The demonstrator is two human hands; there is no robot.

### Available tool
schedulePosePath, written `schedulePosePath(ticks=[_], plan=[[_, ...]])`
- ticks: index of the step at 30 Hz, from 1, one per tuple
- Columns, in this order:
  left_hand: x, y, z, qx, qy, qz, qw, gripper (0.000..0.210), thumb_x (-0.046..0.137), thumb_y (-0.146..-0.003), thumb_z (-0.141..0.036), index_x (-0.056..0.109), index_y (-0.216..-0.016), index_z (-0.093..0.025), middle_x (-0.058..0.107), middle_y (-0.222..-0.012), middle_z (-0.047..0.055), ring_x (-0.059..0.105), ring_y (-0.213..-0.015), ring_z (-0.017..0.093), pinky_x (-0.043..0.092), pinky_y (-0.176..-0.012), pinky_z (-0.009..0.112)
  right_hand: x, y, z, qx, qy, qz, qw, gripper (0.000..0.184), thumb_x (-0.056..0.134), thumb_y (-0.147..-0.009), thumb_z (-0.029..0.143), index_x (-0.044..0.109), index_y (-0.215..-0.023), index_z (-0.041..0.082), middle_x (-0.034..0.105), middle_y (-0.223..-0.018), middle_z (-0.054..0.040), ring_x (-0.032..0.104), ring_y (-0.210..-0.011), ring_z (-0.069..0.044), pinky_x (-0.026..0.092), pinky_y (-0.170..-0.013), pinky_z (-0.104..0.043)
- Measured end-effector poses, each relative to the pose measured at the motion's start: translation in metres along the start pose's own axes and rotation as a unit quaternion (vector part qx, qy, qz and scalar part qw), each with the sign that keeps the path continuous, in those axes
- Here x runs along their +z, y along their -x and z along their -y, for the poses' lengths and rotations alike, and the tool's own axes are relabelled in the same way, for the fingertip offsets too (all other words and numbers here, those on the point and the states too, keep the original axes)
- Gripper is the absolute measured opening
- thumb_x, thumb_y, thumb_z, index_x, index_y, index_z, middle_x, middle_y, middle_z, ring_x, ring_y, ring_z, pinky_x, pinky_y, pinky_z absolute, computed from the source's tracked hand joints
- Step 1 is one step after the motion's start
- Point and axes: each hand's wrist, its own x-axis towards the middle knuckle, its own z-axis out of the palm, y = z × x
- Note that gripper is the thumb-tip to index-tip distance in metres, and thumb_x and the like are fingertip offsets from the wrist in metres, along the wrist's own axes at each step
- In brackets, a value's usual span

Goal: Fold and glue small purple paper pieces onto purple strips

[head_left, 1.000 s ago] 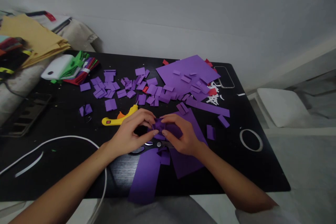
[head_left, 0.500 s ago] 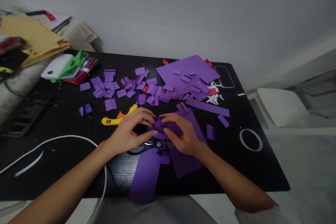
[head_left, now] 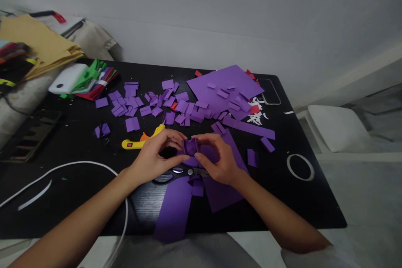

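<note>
A small piece of purple paper (head_left: 190, 146), its sides folded up, is held between my two hands above the table. My left hand (head_left: 160, 150) pinches its left side with thumb and fingers. On the other side, my right hand (head_left: 216, 155) grips the right edge the same way. Black-handled scissors (head_left: 190, 171) lie just below the fingers, over purple paper strips (head_left: 174, 213). To the left, close to my left hand, rests a yellow glue gun (head_left: 135, 144) with an orange trigger. A larger purple sheet (head_left: 220, 194) lies under my right hand.
Many small purple folded pieces (head_left: 125, 104) are scattered across the back of the black table (head_left: 78, 201). A big purple sheet (head_left: 216, 81), white paper scraps (head_left: 257, 113) and a phone (head_left: 268, 92) lie at back right. A white cable (head_left: 81, 162) curves at left. A tape ring (head_left: 300, 167) sits right.
The purple paper between my fingers has tipped, so its raised sides and inside show more clearly. Both hands stay in nearly the same place.
</note>
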Motion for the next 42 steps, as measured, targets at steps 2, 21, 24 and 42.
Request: schedulePosePath(ticks=[2, 21, 24, 42], plan=[[0.000, -0.001, -0.001, 0.024, -0.046, 0.003, 0.999, 0.025, 0.086, -0.086, -0.024, 0.067, -0.102, -0.019, 0.073, -0.114, 0.010, 0.075, -0.098, 0.019, 0.065, -0.085, 0.032, 0.000, -0.001, 0.001, -0.006, 0.013, -0.002, 1.000, 0.031, 0.073, -0.094, 0.023, 0.061, -0.123, 0.025, 0.075, -0.126, -0.0116, 0.073, -0.115, -0.025, 0.059, -0.103, -0.044], [0.006, -0.002, -0.006, 0.061, -0.089, -0.011, 0.994, 0.011, 0.074, -0.093, -0.015, 0.074, -0.103, -0.021, 0.074, -0.106, 0.007, 0.072, -0.095, 0.017, 0.061, -0.079, 0.028, 0.004, -0.005, -0.005, 0.004, 0.029, -0.038, 0.999, 0.019, 0.080, -0.090, 0.019, 0.075, -0.107, 0.026, 0.079, -0.110, -0.0061, 0.075, -0.107, -0.023, 0.061, -0.098, -0.042], [0.008, 0.000, -0.007, 0.021, -0.015, -0.030, 0.999, 0.014, 0.077, -0.091, -0.016, 0.074, -0.104, -0.021, 0.073, -0.104, 0.006, 0.072, -0.092, 0.016, 0.062, -0.080, 0.027, 0.002, -0.006, -0.003, 0.008, 0.037, -0.036, 0.999, 0.031, 0.084, -0.087, 0.024, 0.073, -0.116, 0.026, 0.077, -0.122, -0.0084, 0.071, -0.118, -0.026, 0.057, -0.106, -0.046], [0.002, 0.003, -0.003, -0.059, -0.103, 0.061, 0.991, 0.039, 0.081, -0.090, -0.031, 0.067, -0.125, -0.025, 0.069, -0.093, -0.001, 0.062, -0.075, 0.013, 0.051, -0.068, 0.023, 0.004, -0.011, -0.007, 0.278, -0.229, 0.002, 0.933, 0.035, 0.087, -0.079, 0.051, 0.074, -0.095, 0.023, 0.074, -0.085, -0.0003, 0.070, -0.069, -0.017, 0.062, -0.062, -0.030]])
